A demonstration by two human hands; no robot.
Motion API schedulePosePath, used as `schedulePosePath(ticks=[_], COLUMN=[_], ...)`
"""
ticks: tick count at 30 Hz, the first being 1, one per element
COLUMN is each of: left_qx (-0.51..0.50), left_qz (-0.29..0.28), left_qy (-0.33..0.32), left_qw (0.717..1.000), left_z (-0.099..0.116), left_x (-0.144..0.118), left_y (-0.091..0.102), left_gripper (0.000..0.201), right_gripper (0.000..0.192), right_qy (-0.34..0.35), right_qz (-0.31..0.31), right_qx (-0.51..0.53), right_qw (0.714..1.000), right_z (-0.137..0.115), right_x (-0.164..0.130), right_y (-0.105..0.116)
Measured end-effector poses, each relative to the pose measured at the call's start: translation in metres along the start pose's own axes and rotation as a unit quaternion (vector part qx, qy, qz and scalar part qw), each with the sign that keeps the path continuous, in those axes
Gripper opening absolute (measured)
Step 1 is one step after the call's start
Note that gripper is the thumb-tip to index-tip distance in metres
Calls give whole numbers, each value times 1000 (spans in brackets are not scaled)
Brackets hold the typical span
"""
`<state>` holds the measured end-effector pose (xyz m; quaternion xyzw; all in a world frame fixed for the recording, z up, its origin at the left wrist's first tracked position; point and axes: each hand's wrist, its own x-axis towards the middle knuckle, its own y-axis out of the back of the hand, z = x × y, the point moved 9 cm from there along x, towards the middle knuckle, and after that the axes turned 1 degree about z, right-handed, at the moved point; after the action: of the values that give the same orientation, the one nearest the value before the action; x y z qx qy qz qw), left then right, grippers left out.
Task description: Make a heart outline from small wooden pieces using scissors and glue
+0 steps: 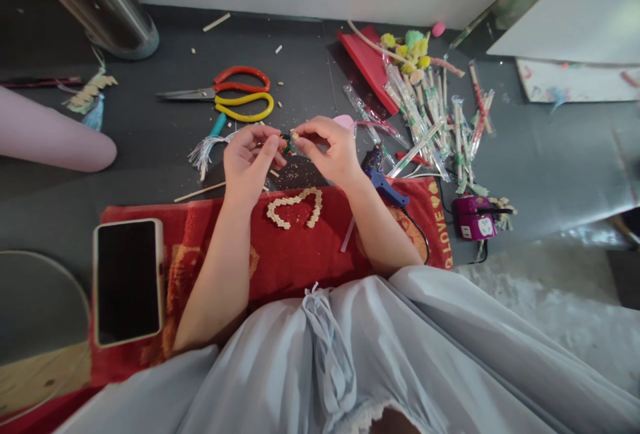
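Both hands are meeting at the middle of the frame, just above a red cloth. The left hand is pinching a small dark piece between thumb and fingertips, and the right hand is pinching a tiny pale bit against that piece; both are grasping, fingers curled tight. What the dark piece is stays too small to tell. Directly at 6 o'clock of the hands, a heart built of pale bits is lying on the cloth, apart from both hands. At 9 o'clock low, a phone is resting on the cloth's left end. At 11 o'clock, scissors with red and yellow handles are lying on the dark floor. At 3 o'clock, a blue glue gun is sitting just beside the right wrist, its cord trailing past a purple socket, and a heap of wrapped sticks is spreading out at 2 o'clock. As a judgement: the pale bit is so small that a slight slackening of the pinch could be dropping it among the crumbs on the floor, where it would be hard to find; the right forearm is hanging close over the heart and could be knocking its bits out of line; and the gun's nozzle, if hot, is lying near enough to the wrist to be burning it.
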<state>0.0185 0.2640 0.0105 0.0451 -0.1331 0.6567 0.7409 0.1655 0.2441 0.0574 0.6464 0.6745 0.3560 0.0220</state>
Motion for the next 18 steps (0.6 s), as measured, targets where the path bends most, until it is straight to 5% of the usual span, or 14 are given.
schedulePosePath(ticks=[18], left_qx=[-89], left_qz=[-69], left_qy=[102], left_qw=[988], left_z=[-7], left_x=[0], left_y=[-16], left_gripper=[45], right_gripper=[27], right_qy=[82], right_qz=[12], right_qx=[-45], right_qw=[996], right_z=[-15], right_x=[-2], right_y=[0])
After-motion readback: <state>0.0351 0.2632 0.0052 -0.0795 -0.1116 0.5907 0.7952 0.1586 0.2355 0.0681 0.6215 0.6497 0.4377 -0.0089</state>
